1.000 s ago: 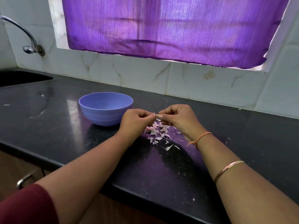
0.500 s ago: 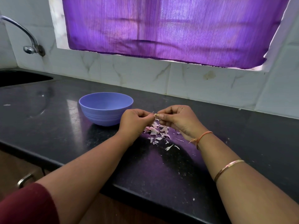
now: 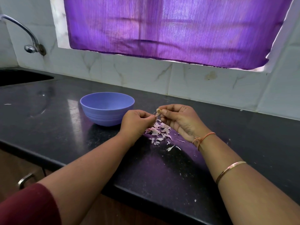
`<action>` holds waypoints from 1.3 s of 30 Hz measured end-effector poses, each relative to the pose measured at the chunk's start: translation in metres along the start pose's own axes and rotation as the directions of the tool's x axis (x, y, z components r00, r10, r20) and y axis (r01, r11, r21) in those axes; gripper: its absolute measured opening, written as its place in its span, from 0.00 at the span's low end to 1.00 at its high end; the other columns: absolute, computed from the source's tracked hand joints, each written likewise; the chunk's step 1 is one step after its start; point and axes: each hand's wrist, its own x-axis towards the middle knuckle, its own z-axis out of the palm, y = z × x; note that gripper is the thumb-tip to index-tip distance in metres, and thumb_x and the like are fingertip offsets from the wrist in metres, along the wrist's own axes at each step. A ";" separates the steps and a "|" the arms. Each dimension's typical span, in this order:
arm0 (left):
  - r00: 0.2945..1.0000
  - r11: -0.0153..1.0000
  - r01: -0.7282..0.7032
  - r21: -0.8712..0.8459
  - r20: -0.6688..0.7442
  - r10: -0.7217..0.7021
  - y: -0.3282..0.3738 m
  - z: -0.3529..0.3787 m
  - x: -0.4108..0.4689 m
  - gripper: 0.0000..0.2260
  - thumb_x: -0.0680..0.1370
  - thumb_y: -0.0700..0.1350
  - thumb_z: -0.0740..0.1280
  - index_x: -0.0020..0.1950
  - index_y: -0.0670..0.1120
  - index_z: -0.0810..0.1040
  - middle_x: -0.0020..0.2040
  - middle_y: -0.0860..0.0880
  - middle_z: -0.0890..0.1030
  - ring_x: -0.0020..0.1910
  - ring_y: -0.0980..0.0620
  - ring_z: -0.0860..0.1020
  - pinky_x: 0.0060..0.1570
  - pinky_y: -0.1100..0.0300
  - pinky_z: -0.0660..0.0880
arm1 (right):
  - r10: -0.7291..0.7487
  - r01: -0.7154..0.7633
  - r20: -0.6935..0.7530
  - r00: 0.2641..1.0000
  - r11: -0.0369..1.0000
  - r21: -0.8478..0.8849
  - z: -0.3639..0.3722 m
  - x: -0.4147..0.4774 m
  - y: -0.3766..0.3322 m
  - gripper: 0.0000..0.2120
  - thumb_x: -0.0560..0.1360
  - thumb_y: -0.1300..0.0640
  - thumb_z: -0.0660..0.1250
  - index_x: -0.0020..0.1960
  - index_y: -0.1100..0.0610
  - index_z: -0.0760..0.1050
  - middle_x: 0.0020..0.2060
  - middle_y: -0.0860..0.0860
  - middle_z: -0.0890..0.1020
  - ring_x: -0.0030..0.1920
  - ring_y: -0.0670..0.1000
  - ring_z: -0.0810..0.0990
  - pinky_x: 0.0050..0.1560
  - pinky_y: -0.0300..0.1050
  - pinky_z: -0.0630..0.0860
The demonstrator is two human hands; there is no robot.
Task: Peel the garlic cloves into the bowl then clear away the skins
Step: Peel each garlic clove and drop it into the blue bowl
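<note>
Countertop (image 3: pixel 48 127) blk, skins (image 3: pixel 158 132) by bowl (image 3: pixel 103 116), clove (image 3: pixel 157 110) in rt hand (image 3: pixel 180 120), purple curtain (image 3: pixel 162 30).

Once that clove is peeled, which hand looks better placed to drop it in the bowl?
Probably the right hand: it pinches the garlic clove. The left hand is nearer the bowl but seems to pinch only skin.

Fingertips of the right hand (image 3: pixel 180 122) are covering most of the garlic clove (image 3: pixel 157 110), only its end showing. The shred (image 3: pixel 155 114) that the left hand (image 3: pixel 136 122) is pinching beside that grip is too small to make out. Beneath the grip, both hands are hiding part of the skins (image 3: pixel 159 133).
</note>
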 end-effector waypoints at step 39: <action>0.994 0.980 -0.099 -0.174 0.019 0.104 0.000 -0.001 0.000 0.03 0.74 0.40 0.71 0.42 0.46 0.83 0.36 0.44 0.83 0.33 0.57 0.78 0.39 0.67 0.78 | -0.359 0.280 0.075 0.930 0.565 -0.776 0.000 0.008 0.005 0.09 0.75 0.60 0.67 0.54 0.59 0.81 0.43 0.44 0.78 0.42 0.40 0.76 0.46 0.30 0.73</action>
